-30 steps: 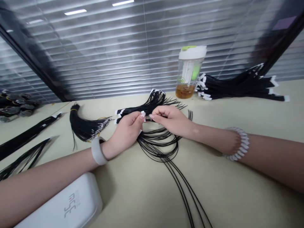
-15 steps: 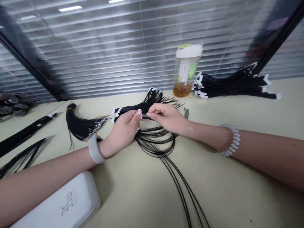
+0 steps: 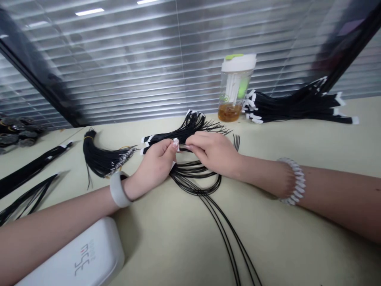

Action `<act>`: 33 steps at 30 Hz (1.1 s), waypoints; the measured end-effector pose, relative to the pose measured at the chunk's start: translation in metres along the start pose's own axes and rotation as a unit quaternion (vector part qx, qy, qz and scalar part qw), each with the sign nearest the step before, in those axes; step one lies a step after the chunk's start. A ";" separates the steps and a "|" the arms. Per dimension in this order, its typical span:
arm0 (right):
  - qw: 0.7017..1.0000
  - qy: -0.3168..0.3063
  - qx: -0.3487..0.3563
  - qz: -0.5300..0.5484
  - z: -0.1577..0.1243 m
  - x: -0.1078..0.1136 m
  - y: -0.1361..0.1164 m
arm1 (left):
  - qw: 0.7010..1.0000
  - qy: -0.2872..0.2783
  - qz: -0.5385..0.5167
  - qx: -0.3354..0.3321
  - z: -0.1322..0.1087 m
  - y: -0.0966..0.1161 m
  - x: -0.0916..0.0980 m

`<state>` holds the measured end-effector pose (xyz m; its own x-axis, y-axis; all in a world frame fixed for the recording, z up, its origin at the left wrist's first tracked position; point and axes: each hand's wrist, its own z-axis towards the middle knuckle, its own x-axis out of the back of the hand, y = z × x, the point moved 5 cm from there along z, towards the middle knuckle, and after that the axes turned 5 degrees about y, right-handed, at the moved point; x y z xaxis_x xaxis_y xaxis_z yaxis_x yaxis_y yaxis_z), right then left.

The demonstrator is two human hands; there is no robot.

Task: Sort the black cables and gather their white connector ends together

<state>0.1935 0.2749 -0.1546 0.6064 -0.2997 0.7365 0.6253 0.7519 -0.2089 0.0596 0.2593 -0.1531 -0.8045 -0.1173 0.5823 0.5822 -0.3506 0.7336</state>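
Observation:
My left hand [image 3: 156,165] pinches a small white connector [image 3: 176,143] between thumb and fingers over the table. My right hand [image 3: 214,153] meets it from the right, fingers pinched on a thin black wire at the connector. Below both hands lies a loop of black wires [image 3: 196,180] that trails toward the front edge. Just behind the hands rests a pile of black wires with white connectors [image 3: 184,129].
A bundle of loose black wires with metal tips [image 3: 101,159] lies to the left. A clear bottle with a white lid [image 3: 235,89] stands at the back, beside a long stack of finished cables [image 3: 297,107]. A white case [image 3: 80,258] sits at the near left.
My right hand has closed in slightly on the connector and flattened lower over the wires. The left hand holds its place.

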 end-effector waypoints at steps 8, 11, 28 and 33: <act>0.993 -0.023 0.044 -0.104 -0.003 0.003 -0.004 | 1.000 -0.005 0.007 -0.010 0.000 0.002 0.000; 0.989 -0.021 0.074 -0.128 -0.004 0.002 -0.007 | 1.000 -0.006 0.011 -0.009 0.001 0.002 0.000; 0.994 -0.034 0.024 -0.099 -0.003 0.002 -0.004 | 1.000 -0.020 0.013 -0.014 0.000 0.003 -0.002; 0.996 -0.033 0.012 -0.077 -0.004 0.003 -0.004 | 0.999 -0.023 -0.005 -0.021 0.000 0.004 -0.002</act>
<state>0.1947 0.2688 -0.1540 0.4701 -0.3749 0.7990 0.6963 0.7138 -0.0748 0.0637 0.2584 -0.1512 -0.8036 -0.0700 0.5911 0.5672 -0.3910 0.7248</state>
